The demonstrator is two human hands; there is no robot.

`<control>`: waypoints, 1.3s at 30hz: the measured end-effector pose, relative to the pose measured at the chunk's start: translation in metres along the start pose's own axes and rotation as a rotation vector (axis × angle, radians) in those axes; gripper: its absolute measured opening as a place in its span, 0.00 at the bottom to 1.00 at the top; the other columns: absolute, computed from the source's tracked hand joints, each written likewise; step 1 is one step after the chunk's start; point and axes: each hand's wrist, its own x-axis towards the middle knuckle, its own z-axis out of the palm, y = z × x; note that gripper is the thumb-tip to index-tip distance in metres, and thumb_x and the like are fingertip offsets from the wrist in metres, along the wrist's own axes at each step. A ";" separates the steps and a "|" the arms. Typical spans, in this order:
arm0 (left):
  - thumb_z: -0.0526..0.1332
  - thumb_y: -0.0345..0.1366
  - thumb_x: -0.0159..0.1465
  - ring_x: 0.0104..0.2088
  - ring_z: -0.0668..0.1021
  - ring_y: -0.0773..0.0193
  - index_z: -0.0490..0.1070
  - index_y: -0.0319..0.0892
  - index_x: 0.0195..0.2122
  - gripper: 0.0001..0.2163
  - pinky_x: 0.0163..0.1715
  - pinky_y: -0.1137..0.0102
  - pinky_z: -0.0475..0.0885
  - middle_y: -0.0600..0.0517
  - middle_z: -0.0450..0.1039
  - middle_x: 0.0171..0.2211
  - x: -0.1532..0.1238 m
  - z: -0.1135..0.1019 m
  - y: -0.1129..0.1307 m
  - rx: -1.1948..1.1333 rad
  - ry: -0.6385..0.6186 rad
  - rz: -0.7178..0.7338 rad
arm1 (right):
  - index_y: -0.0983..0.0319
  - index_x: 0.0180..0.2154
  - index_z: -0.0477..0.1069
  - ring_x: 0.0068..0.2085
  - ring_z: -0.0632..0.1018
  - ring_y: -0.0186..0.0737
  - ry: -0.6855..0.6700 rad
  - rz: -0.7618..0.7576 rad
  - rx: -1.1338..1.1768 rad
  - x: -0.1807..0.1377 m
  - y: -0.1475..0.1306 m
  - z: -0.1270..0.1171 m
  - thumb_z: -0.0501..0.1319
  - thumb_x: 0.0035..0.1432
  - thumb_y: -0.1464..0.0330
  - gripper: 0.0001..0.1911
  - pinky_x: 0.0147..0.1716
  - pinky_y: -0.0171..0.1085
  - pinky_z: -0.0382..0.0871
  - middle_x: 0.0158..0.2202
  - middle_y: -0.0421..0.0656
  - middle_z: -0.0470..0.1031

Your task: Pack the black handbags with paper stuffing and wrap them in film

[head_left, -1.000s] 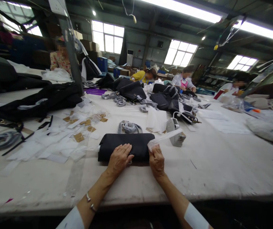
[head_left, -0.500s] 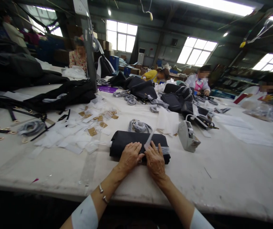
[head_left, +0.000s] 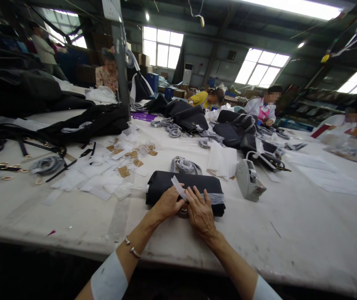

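Observation:
A black bag [head_left: 162, 182], folded into a flat bundle, lies on the table in front of me. Clear wrapping [head_left: 215, 198] runs across its right part. At its middle a translucent white strip [head_left: 178, 187] sticks up, its loose end leaning left. My left hand [head_left: 168, 203] is closed on this strip between thumb and fingers. Stretched out flat, the fingers of my right hand [head_left: 201, 211] press on the bag beside the strip's lower end. A small metal fitting [head_left: 183, 210] shows between my hands at the bag's near edge. Behind the bag rests a coiled, wrapped strap [head_left: 185, 165].
Right of the bag stands a grey tape dispenser [head_left: 247, 183]. White sheets [head_left: 223, 160] lie behind it. To the left are scattered white slips [head_left: 87, 177], brown tags [head_left: 123, 171] and straps with gold clasps [head_left: 6, 168]. Black bags [head_left: 190, 118] pile up farther back, where several people work.
The strip's loose end has swung from leaning right to leaning left. My left hand has gone from lying flat on the bag to gripping the strip; my right hand stays on the bag.

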 end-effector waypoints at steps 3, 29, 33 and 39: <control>0.66 0.39 0.54 0.51 0.74 0.52 0.71 0.39 0.46 0.19 0.54 0.59 0.69 0.40 0.71 0.51 0.001 -0.003 0.002 -0.070 0.033 -0.072 | 0.60 0.64 0.55 0.64 0.58 0.48 -0.005 0.012 0.003 0.001 -0.003 -0.002 0.49 0.63 0.72 0.27 0.64 0.55 0.41 0.62 0.45 0.63; 0.47 0.29 0.60 0.38 0.80 0.61 0.64 0.40 0.36 0.08 0.42 0.64 0.74 0.48 0.68 0.37 0.004 -0.001 -0.003 -0.249 0.284 -0.181 | 0.56 0.63 0.55 0.66 0.54 0.52 0.093 0.046 -0.034 -0.008 -0.005 -0.003 0.51 0.63 0.72 0.27 0.62 0.63 0.36 0.64 0.46 0.59; 0.47 0.30 0.61 0.38 0.80 0.62 0.64 0.41 0.35 0.08 0.42 0.65 0.74 0.48 0.69 0.37 0.003 -0.002 -0.002 -0.286 0.297 -0.202 | 0.56 0.62 0.58 0.65 0.56 0.51 0.064 0.024 -0.042 -0.005 -0.007 -0.005 0.51 0.64 0.73 0.25 0.62 0.63 0.36 0.62 0.44 0.61; 0.52 0.35 0.61 0.36 0.79 0.62 0.68 0.42 0.30 0.07 0.40 0.68 0.73 0.50 0.74 0.34 0.001 -0.012 0.002 -0.370 0.311 -0.260 | 0.62 0.65 0.52 0.66 0.54 0.46 -0.029 -0.073 -0.034 -0.004 -0.004 -0.001 0.47 0.63 0.77 0.29 0.64 0.53 0.44 0.64 0.45 0.58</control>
